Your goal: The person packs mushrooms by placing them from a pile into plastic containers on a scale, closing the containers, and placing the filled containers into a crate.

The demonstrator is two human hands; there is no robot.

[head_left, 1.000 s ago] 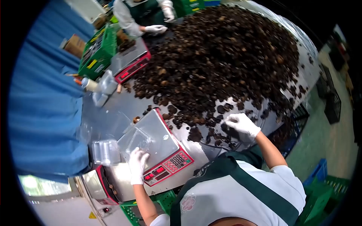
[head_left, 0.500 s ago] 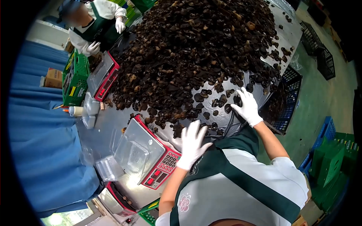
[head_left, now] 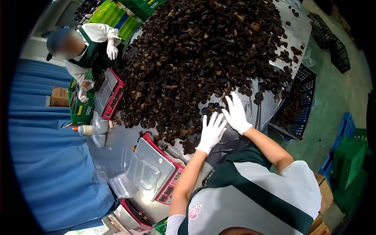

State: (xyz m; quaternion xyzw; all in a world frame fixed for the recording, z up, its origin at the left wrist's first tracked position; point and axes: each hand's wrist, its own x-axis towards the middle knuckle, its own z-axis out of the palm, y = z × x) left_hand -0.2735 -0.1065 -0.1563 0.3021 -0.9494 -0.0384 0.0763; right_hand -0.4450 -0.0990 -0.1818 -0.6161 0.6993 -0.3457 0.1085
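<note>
A large heap of dark wood ear mushrooms [head_left: 196, 58] covers the sheeted table in front of me. My left hand [head_left: 212, 133], in a white glove, lies with fingers stretched at the heap's near edge, touching a few loose mushrooms. Close beside it on the right, my right hand [head_left: 236, 114], also gloved, reaches its spread fingers against the edge of the heap. Neither hand shows anything gripped. To the left of my hands is a red scale [head_left: 156, 172] with a clear plastic tray [head_left: 145, 174] on its plate.
A co-worker [head_left: 92, 47] in white gloves stands at the far left by another red scale [head_left: 111, 96] and a green crate [head_left: 83, 111]. Clear plastic boxes [head_left: 123, 186] lie beside my scale. A black basket [head_left: 303, 105] with mushrooms stands by the table's right edge.
My left hand has moved up and right from beside the scale to the mushrooms. My right hand has shifted left, so both are now close together. The co-worker's lower hand has dropped toward the green crate.
</note>
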